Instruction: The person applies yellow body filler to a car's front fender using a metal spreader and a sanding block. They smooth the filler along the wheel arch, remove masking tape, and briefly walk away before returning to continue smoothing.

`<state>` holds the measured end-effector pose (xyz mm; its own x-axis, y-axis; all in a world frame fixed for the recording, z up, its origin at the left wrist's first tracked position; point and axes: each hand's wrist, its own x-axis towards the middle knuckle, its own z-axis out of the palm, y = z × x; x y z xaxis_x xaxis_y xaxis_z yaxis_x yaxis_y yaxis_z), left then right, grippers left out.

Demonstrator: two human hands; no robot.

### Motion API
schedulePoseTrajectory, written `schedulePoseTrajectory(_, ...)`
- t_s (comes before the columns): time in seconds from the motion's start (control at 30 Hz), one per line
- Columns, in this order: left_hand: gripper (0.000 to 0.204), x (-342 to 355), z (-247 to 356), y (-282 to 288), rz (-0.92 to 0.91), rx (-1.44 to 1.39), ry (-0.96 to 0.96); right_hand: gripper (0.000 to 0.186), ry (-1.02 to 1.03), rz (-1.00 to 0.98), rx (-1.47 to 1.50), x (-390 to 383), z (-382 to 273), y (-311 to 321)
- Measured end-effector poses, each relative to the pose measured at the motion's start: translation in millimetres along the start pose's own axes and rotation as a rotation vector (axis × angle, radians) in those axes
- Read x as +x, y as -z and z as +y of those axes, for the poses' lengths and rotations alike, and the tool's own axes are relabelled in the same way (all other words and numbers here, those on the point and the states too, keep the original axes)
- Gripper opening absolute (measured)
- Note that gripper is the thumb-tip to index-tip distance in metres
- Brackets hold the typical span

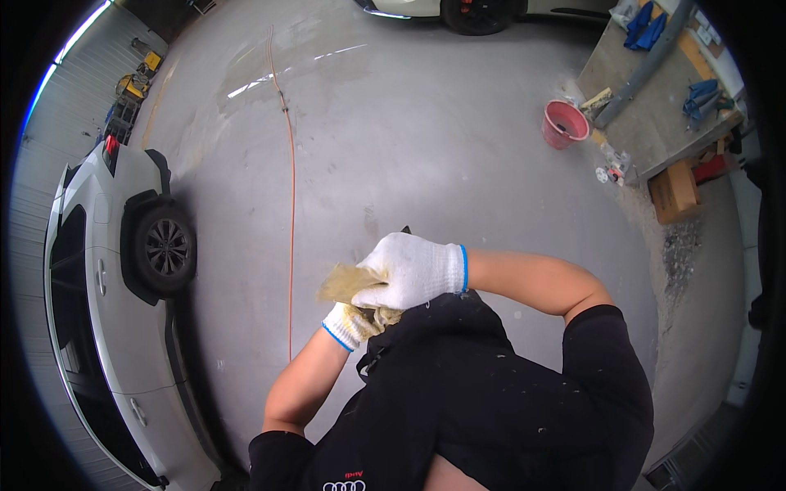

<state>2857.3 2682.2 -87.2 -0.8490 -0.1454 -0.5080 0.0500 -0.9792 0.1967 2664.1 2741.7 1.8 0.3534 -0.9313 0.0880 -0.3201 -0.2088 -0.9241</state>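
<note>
In front of my chest both hands are close together, each in a white knit work glove with a blue cuff. My right hand (413, 268) is closed, its thumb pressed against the fingers. From that pinch a thin, yellowish, see-through flap (344, 283) sticks out to the left; its exact kind is unclear. Below it my left hand (356, 322), in a glove stained yellow, has its fingers curled in toward my body. What those fingers hold is hidden. A small dark tip (406, 230) shows just beyond my right hand.
A white car (123, 303) stands along the left, another (409, 8) at the far end. An orange hose (292, 196) crosses the grey floor. To the right are a red bucket (565, 124), a workbench (647, 123) with blue cloths, and a cardboard box (674, 192).
</note>
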Motion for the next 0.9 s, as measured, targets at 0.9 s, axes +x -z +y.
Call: schedulePoseTrajectory(0.9,0.038,204,519,-15,0.157,0.186,-0.246,0.012,0.67,-0.129,-0.6,478,155,270)
